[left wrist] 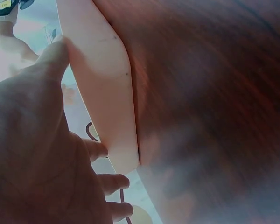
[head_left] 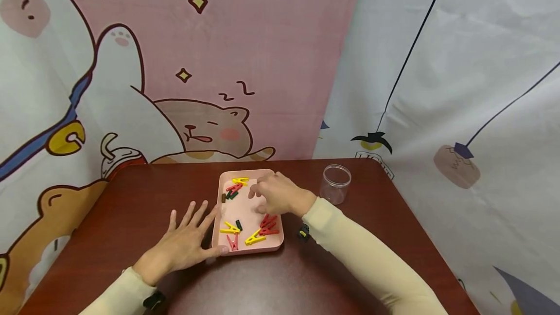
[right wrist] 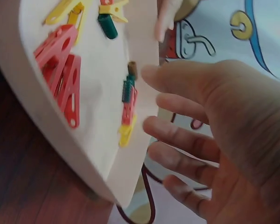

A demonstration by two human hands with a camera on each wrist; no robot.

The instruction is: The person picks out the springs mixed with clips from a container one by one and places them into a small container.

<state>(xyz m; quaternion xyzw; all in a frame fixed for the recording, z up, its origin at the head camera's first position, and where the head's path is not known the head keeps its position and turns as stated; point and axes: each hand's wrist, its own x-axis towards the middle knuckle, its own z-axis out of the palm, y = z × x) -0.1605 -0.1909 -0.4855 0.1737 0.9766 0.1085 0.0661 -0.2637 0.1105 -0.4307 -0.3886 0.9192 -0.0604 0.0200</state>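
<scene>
A pink tray (head_left: pixel 245 252) holds yellow and red clips with small green and brown pieces. My left hand (head_left: pixel 185 242) is spread at the tray's left side, its thumb at the near-left corner; in the left wrist view the thumb and fingers lie along the tray wall (left wrist: pixel 100 70). Above the tray's right half hovers my right hand (head_left: pixel 280 194), fingers loosely bent and apart, holding nothing. The right wrist view has this hand (right wrist: pixel 200 135) over red clips (right wrist: pixel 72 93), green pieces (right wrist: pixel 107 26) and a brown piece (right wrist: pixel 132 70).
A clear, round container (head_left: pixel 336 184) stands on the brown table (head_left: pixel 236 286), to the right of the tray and beyond my right wrist. Behind the table's far edge hangs a printed cloth (head_left: pixel 271 62) with cartoon animals.
</scene>
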